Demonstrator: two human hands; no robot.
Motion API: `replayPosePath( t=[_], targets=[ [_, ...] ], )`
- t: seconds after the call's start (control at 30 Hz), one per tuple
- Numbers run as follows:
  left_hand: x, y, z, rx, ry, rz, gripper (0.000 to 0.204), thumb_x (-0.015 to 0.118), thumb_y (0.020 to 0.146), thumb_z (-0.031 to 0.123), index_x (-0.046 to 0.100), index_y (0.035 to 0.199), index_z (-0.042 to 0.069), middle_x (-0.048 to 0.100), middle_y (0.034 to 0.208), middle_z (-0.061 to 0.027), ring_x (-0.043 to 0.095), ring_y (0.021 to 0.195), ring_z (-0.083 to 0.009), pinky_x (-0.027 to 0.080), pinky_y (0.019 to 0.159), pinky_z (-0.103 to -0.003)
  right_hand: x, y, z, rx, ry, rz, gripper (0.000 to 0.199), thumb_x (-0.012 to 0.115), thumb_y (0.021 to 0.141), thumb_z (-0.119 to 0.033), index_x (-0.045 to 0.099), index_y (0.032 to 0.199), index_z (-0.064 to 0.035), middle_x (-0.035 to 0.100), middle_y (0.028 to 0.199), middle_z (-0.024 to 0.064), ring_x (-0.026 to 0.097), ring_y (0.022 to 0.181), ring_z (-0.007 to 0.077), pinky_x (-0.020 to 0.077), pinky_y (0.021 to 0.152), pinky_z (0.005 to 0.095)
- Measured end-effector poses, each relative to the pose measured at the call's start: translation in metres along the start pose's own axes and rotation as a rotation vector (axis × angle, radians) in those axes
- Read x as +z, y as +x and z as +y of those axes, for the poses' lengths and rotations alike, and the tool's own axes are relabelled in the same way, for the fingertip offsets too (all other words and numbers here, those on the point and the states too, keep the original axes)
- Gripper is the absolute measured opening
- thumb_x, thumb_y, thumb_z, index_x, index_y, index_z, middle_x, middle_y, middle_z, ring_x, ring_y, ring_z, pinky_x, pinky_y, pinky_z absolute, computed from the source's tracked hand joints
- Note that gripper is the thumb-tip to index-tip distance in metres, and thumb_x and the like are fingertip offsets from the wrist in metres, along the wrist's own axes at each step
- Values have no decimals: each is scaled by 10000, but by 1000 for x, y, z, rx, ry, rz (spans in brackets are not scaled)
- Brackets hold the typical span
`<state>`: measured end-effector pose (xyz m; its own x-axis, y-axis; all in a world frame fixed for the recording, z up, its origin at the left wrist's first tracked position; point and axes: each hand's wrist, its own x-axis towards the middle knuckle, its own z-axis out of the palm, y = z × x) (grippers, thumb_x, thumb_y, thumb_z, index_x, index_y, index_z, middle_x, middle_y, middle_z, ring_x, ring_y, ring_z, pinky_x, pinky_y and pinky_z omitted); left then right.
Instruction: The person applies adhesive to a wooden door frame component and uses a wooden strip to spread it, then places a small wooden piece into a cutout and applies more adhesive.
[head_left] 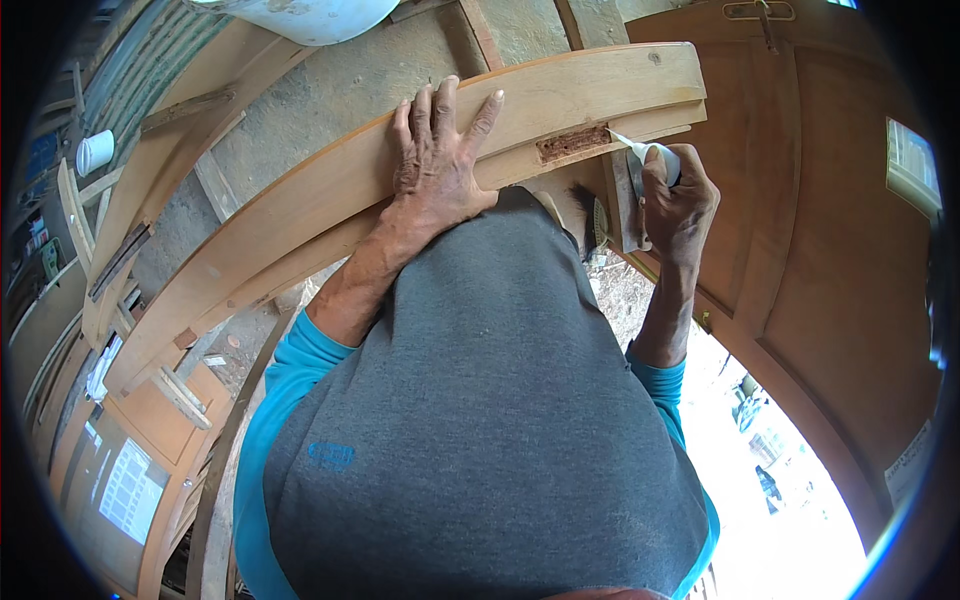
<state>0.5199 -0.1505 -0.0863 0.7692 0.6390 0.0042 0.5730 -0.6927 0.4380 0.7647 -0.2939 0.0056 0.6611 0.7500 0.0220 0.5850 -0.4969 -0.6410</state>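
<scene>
A long light-wood board (290,190) with a stepped edge lies across in front of me. My left hand (437,150) rests on top of it, fingers spread and pointing away, with nothing in its grip. In the board's near edge is a rough, dark reddish-brown recess (573,143). My right hand (680,200) is closed around a white glue bottle (660,163) with a narrow pointed nozzle. The bottle is tilted, and its tip reaches the right end of the recess. Whether glue is coming out I cannot tell.
A brown panelled wooden door (830,260) with a metal bolt stands along the right. At the top is a white bucket (310,15). On the left are a small white cup (95,151), wood offcuts (190,108) and another glazed wooden panel (130,490). A dark-bristled brush (590,215) is below the board.
</scene>
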Motion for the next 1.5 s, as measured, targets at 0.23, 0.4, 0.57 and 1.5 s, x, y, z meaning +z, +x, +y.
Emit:
replayPosePath(
  t=[0.23, 0.4, 0.57, 1.5],
  targets=[
    [-1, 1, 0, -3, 13, -7, 1243, 938, 583, 398, 389, 1690, 268, 283, 1637, -285, 250, 1529, -496, 175, 1249, -691, -3, -2, -4, -5, 9, 18, 174, 730, 987, -167, 707, 953, 2, 699, 715, 128, 675, 669, 129, 554, 645, 323],
    [-2, 1, 2, -9, 16, -5, 1243, 938, 582, 395, 390, 1690, 271, 288, 1636, -287, 256, 1525, -498, 177, 1248, -687, -5, -6, -10, 8, 33, 0, 190, 737, 981, -180, 708, 936, 2, 715, 721, 126, 701, 674, 140, 559, 640, 325],
    [-2, 0, 1, -3, -1, 6, 1240, 932, 578, 388, 394, 1689, 271, 293, 1635, -289, 264, 1522, -497, 175, 1249, -687, -1, -9, -11, 8, 22, -41, 192, 735, 981, -178, 706, 931, 6, 706, 713, 128, 698, 672, 148, 556, 644, 327],
    [-1, 0, 1, 0, 18, 10, 1279, 945, 553, 383, 379, 1694, 270, 298, 1636, -286, 284, 1514, -496, 183, 1261, -669, -2, -12, 9, 73, 254, 65, 224, 709, 1053, -212, 735, 1018, 7, 667, 767, 2, 574, 657, 80, 483, 623, 252]
  ],
)
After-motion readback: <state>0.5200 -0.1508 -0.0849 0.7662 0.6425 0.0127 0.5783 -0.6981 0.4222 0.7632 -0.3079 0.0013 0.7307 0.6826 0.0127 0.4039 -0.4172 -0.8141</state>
